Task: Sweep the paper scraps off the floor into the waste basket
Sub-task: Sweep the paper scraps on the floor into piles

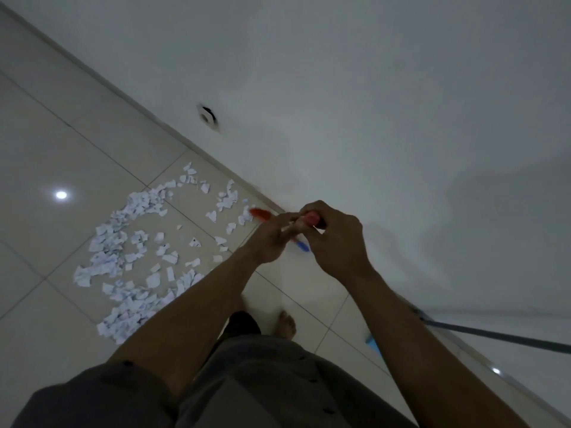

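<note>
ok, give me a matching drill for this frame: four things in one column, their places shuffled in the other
Things
1. white paper scraps
2. round white wall fitting
3. long grey pole
4. red-tipped handle

Places
A. gripped by the right hand
B. low on the white wall
C. scattered on the tiled floor
D. slanting at the lower right, near the wall's foot

Pairs: 1-C, 2-B, 3-D, 4-A
</note>
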